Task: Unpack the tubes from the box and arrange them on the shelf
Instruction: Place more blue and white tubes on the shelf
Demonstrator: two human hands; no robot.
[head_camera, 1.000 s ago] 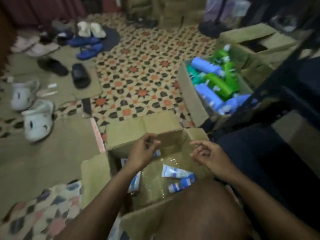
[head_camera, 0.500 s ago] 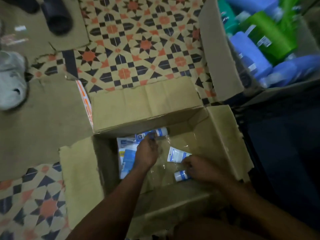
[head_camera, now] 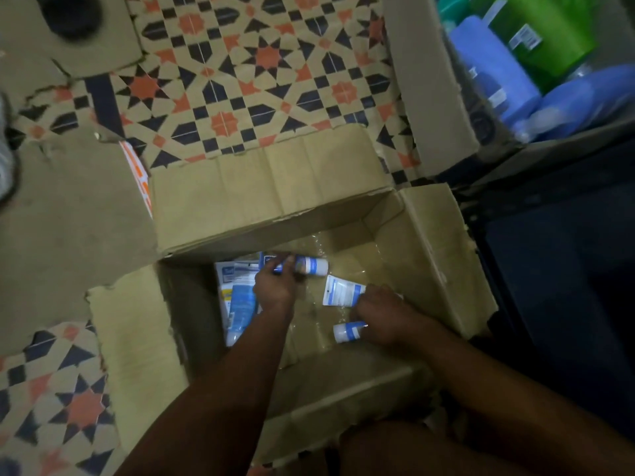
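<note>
The light is dim and warm, with a yellowish cast overall. The patterned floor (head_camera: 240, 80) at the far side is the best lit and sharpest part. The right falls into near-black shadow. Inside the box (head_camera: 429, 255), clear film (head_camera: 319, 243) gives small glints, and the white tubes (head_camera: 311, 265) stand out pale. The near forearms (head_camera: 213, 407) are underexposed. The far-left and far-right corners are smeared and soft.

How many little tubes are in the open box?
4. The left hand grips the far tube; the right hand touches the flat-ended tube and holds the capped tube; a fourth tube lies at the left. Others may be hidden.
</note>
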